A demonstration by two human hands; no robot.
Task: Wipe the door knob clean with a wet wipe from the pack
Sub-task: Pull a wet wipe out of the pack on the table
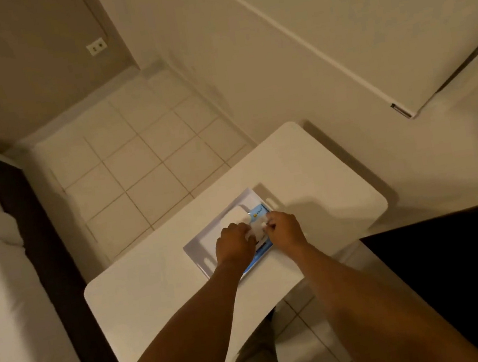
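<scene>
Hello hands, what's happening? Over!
Both hands, left and right, pinching white wet wipe over blue-and-white wipes pack. Pack on white table. Nothing blocking.

Both arms reach forward; left hand (234,243) and right hand (285,229) curled, close together.

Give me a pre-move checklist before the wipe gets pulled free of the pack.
1. Wipe pack lies in the white tray on the table: ok.
2. Left hand bears on the pack: ok.
3. Right hand has a grip on the white wipe: ok.
4. Only one wipe coming out: cannot tell.
5. Door knob in view: not ok.
</scene>
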